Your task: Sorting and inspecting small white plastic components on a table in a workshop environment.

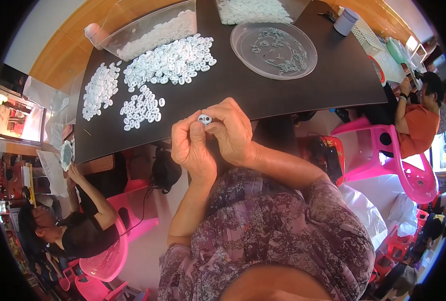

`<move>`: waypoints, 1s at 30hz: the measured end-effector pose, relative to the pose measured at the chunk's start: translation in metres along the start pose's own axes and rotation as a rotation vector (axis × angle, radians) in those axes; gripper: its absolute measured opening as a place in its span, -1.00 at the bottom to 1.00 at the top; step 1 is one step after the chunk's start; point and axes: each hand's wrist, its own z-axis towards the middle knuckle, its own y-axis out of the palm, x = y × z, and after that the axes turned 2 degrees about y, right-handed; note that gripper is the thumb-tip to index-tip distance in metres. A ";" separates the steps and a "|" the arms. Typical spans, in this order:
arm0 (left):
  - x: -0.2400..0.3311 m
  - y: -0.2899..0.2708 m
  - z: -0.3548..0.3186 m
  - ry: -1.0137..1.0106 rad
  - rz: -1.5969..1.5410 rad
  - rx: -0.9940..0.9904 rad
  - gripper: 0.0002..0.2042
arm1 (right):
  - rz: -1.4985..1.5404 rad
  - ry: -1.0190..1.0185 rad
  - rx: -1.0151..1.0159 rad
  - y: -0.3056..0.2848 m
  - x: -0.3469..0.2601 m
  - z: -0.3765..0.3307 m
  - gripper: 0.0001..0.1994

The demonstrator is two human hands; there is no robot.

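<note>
Between my fingertips, just past the table's near edge, is a small white oval plastic piece (205, 119) with dark openings in it. My left hand (195, 145) pinches it from the left, thumb up. My right hand (231, 131) grips it from the right, with curled fingers and thumb closed on it. Whether a second small part sits inside the piece is too small to tell. Similar white oval pieces lie on the dark table in a large heap (168, 60), a small pile (142, 108) nearer to me and another pile (101, 90) at the left.
A clear bin (110, 45) of white parts stands far left, another bin (255, 11) at the far middle. A round clear tray (238, 55) holds small grey-green parts. A grey cup (346, 22) is far right. Seated people (75, 228) (419, 120) work at both sides on pink chairs.
</note>
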 end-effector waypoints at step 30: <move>-0.015 -0.002 0.005 0.119 0.165 0.015 -0.82 | -0.015 -0.077 0.006 0.012 0.012 0.008 -0.78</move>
